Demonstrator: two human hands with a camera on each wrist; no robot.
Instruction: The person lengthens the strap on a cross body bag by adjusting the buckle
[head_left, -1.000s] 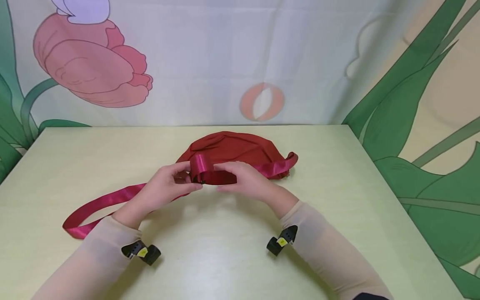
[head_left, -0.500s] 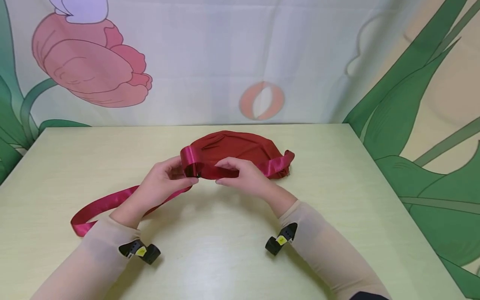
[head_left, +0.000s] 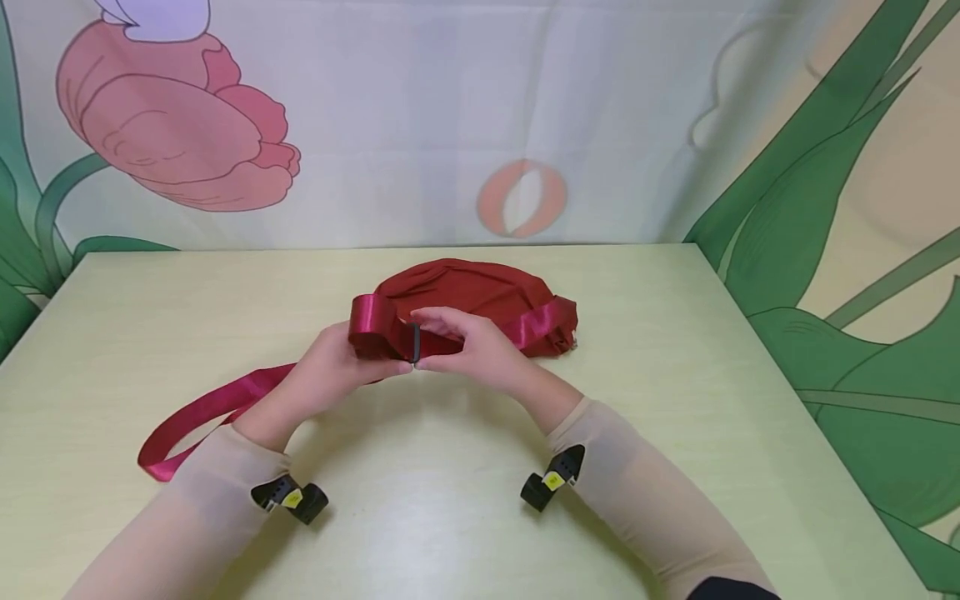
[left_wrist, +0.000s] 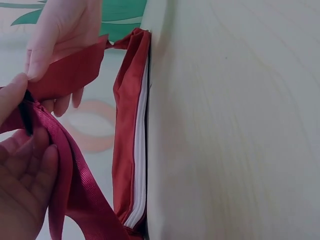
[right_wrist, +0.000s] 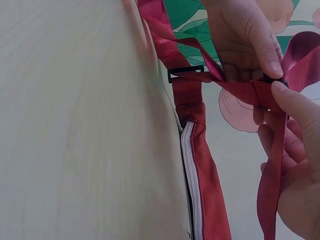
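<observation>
On the far part of the pale desk, just beyond the hands: one red bag. One satin strap, looping out left. Two hands: left hand and right hand, close together, both pinching strap. Black sliders, two: one between fingertips, one at bag's end.

The left hand holds a black buckle between thumb and fingers (part of that hand is cut off by the view). To its right, the right hand pinches a red band, thumb on one face and fingertips behind. A crimson strap runs from the buckle to the left end of a red bag, whose white zipper faces the near side, where the pale table spreads. On the far side, a printed backdrop shows an orange ring.
</observation>
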